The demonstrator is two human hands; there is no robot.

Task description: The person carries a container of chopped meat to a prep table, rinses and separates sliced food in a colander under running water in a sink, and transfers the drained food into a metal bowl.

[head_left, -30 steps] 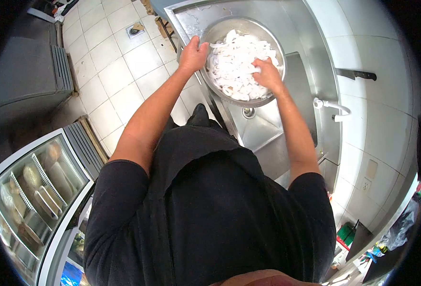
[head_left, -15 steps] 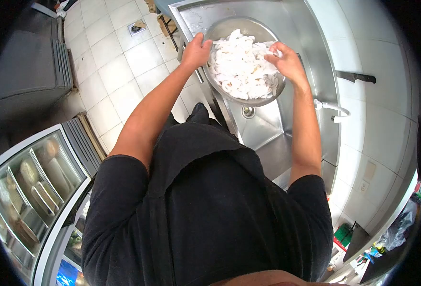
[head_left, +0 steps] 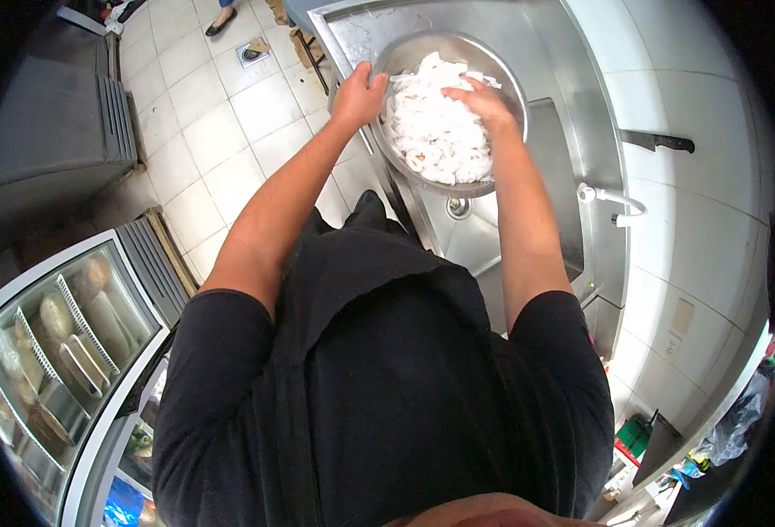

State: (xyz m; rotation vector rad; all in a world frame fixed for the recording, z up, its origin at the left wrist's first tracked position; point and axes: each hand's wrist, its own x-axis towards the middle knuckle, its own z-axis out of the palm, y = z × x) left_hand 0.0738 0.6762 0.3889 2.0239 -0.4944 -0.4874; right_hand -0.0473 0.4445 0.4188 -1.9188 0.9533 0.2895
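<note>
A round metal bowl point(head_left: 512, 77) sits over the sink, heaped with wet-looking white strips point(head_left: 436, 132); their exact kind I cannot make out. At the bowl's left rim is my left hand point(head_left: 360, 95), closed on the edge with the thumb up and the other fingers mostly hidden. My right hand point(head_left: 484, 104) reaches in from the right and lies on the heap. Its fingers are apart and stretched out, with some tips sunk among the strips.
Below the bowl is a steel sink point(head_left: 541, 255) with a drain point(head_left: 458, 208). A white faucet point(head_left: 611, 198) and a black-handled knife point(head_left: 659, 141) are on the right. A glass-topped fridge point(head_left: 71, 334) stands lower left. Another person's foot point(head_left: 220, 22) shows on the tiled floor.
My right hand has moved left and down into the white strips, from a pinch at the heap's right side. My left hand stays at the rim. Another person's foot has appeared top left.
</note>
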